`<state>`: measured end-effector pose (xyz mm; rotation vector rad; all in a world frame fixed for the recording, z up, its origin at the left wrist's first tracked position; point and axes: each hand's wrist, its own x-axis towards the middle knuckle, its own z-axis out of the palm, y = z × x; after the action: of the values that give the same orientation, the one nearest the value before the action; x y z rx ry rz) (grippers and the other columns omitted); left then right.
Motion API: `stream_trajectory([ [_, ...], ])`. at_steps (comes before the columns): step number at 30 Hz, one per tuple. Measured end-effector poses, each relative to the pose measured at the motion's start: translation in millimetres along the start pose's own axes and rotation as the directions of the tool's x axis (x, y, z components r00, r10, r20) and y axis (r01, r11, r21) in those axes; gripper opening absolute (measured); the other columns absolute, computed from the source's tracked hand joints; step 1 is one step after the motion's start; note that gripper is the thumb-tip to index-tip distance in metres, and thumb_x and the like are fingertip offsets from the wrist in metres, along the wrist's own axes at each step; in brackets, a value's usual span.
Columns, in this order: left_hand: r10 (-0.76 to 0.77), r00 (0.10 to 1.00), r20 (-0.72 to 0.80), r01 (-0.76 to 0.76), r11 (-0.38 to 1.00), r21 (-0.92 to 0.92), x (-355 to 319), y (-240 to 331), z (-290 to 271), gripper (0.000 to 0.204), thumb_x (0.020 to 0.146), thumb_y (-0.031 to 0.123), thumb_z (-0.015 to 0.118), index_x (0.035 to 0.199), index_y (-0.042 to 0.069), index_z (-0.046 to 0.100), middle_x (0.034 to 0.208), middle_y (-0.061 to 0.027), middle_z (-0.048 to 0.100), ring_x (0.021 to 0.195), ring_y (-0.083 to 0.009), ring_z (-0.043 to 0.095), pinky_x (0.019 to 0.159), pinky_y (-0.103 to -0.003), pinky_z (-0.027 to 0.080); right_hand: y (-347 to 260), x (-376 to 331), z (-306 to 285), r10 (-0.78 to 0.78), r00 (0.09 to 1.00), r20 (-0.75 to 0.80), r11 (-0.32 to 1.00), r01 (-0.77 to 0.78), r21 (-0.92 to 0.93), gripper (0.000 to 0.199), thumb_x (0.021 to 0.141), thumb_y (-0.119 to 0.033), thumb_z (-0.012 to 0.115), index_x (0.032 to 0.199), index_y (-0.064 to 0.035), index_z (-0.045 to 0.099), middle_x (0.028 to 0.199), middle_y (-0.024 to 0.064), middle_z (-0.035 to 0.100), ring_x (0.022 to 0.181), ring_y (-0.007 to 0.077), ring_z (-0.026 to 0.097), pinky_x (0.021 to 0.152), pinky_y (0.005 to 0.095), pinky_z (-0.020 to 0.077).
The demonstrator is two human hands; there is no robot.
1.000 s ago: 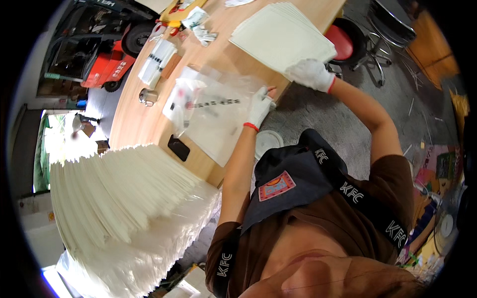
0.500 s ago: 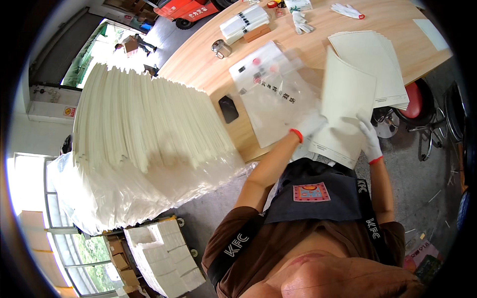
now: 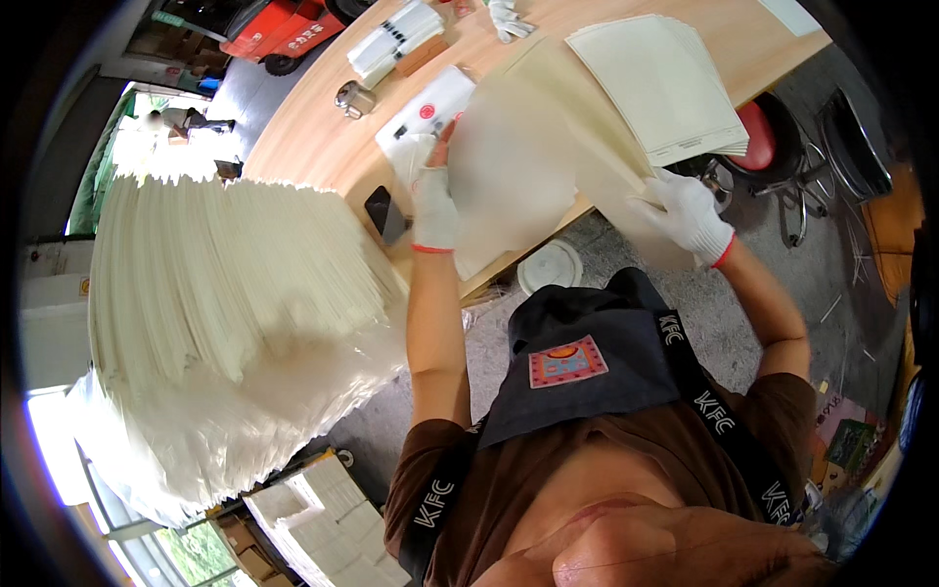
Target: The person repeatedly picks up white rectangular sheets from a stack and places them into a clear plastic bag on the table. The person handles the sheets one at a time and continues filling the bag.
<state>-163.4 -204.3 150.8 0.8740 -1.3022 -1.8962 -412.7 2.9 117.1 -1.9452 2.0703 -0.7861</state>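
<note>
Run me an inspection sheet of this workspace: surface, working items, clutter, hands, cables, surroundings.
Surface: pale wooden table.
Working items: cream sheet and translucent plastic bag, bag blurred; sheet stack on the table's right side.
Clutter: metal cup, black phone-like device, white bundle.
Hands: both gloved; left hand at the bag, grip unclear; right hand gripping the sheet's near end.
Cables: nothing seen.
Surroundings: tall cream pile at left, plastic around its base; red seat at right; red forklift and another person in the background.

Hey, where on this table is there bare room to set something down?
Bare patches of the pale wooden table show between the shiny metal mug and the tall cream paper stack, and between the fanned off-white sheets and the whitish flat sheet. It's crowded around the white-gloved left hand, near the flat black phone, and the white-gloved right hand.
</note>
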Motion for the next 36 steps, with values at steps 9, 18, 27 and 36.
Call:
stream_trajectory([
  [9,-0.017,0.943,0.333,-0.167,0.839,0.518,-78,1,38,0.042,0.092,0.017,0.050,0.132,0.006,0.045,0.102,-0.0039,0.058,0.060,-0.0102,0.051,0.054,-0.024,0.047,-65,69,-7,-0.462,0.778,0.427,0.793,0.577,-0.195,0.019,0.083,-0.024,0.055,0.075,-0.0088,0.064,0.078,0.0136,0.059,0.080,0.0291,0.062,0.061,0.0353,0.0512],
  [18,0.391,0.899,0.197,-0.423,0.660,0.621,-77,-102,16,0.027,0.081,0.001,0.051,0.102,0.008,0.065,0.074,-0.0060,0.062,0.062,-0.0152,0.058,0.058,-0.029,0.047,-5,100,93,-0.011,0.934,0.356,0.943,-0.110,0.316,0.036,0.084,-0.025,0.060,0.114,-0.0072,0.060,0.114,0.0089,0.060,0.105,0.0233,0.055,0.091,0.0309,0.0414],
  [27,0.417,0.853,0.313,-0.500,0.484,0.718,-31,-92,56,0.016,0.078,0.000,0.051,0.090,0.006,0.059,0.081,-0.0110,0.063,0.076,-0.0247,0.061,0.065,-0.035,0.048,-51,75,150,0.095,0.979,0.181,0.991,-0.075,-0.115,0.040,0.077,-0.030,0.062,0.110,-0.0079,0.056,0.113,0.0126,0.055,0.108,0.0310,0.052,0.095,0.0404,0.0393],
  [36,0.318,0.860,0.398,-0.473,0.208,0.856,-108,-143,20,0.026,0.073,0.012,0.061,0.099,0.013,0.057,0.095,-0.0095,0.059,0.094,-0.0285,0.056,0.069,-0.041,0.047,-6,9,126,0.383,0.910,0.157,0.862,-0.291,-0.416,0.026,0.076,-0.018,0.056,0.100,-0.0072,0.053,0.087,0.0117,0.063,0.081,0.0308,0.063,0.068,0.0419,0.0501],
])
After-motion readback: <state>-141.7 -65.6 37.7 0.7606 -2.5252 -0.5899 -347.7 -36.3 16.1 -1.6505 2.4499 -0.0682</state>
